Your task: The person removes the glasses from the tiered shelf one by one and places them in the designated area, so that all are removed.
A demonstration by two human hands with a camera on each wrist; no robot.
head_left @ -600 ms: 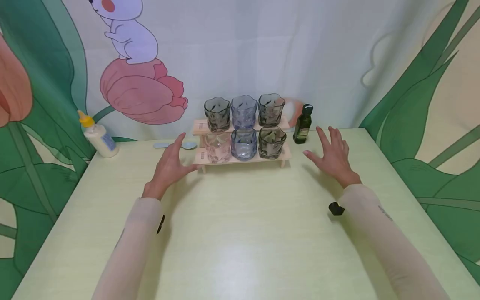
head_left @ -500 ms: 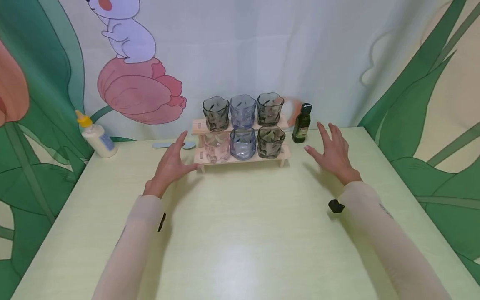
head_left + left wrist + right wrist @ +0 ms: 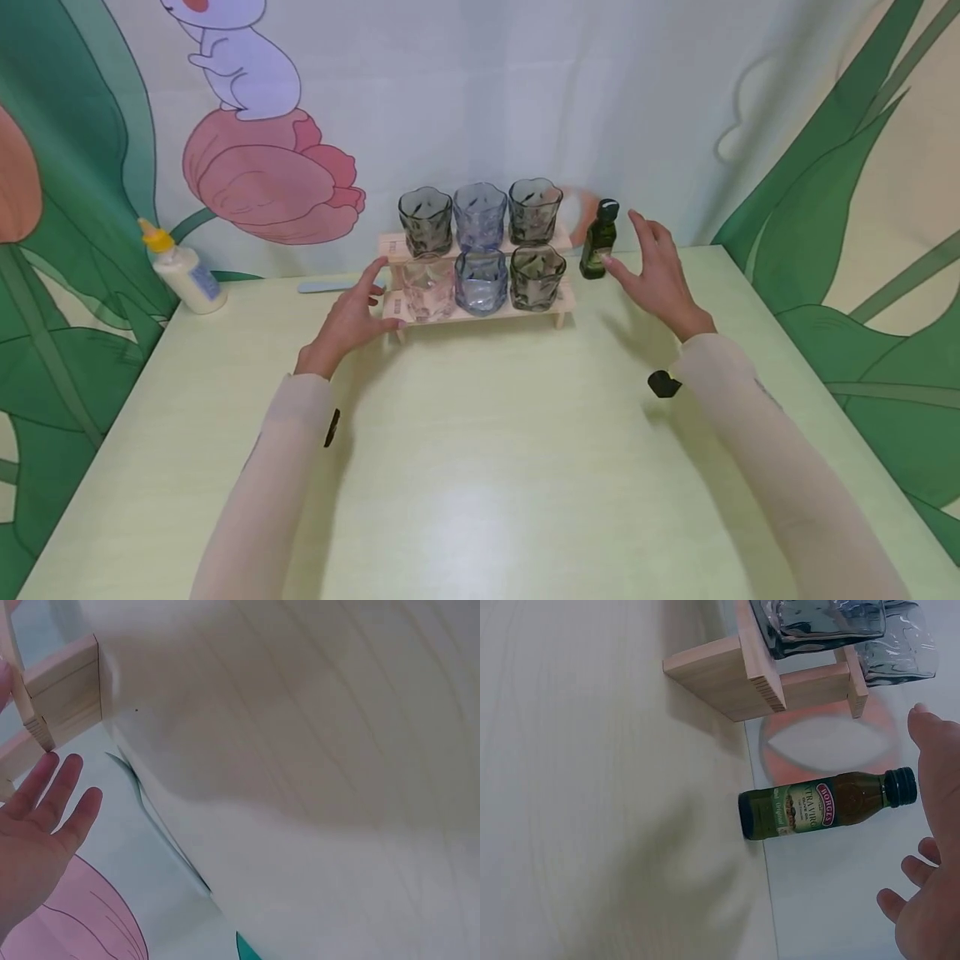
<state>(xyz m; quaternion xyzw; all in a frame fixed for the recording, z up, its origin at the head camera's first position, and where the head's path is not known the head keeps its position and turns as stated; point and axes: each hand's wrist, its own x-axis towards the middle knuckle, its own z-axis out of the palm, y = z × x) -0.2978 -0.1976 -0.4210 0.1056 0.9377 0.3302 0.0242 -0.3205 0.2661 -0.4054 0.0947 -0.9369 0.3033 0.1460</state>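
Observation:
A two-tier wooden stand [image 3: 564, 298] bears a back row of grey, blue and grey glasses and a front row of a pink glass [image 3: 428, 287], a blue glass [image 3: 481, 283] and a dark green-grey glass [image 3: 537, 279]. My left hand [image 3: 348, 321] spans the stand's left end, thumb by the lower tier. In the left wrist view, its straight fingertips lie right at the wood [image 3: 67, 690]. My right hand [image 3: 660, 283] is spread beside the dark green olive oil bottle [image 3: 829, 802], holding nothing; the thumb overlaps the bottle in the head view.
A light blue spoon [image 3: 326, 287] lies at the table's back edge, partly hidden behind my left hand. Farther left stands a white glue bottle [image 3: 187, 275] with a yellow cap. A printed curtain [image 3: 450, 100] hangs directly behind the table.
My left hand has come closer to the stand's left end. The right hand has moved forward and left, toward the olive oil bottle. The head view has shifted slightly.

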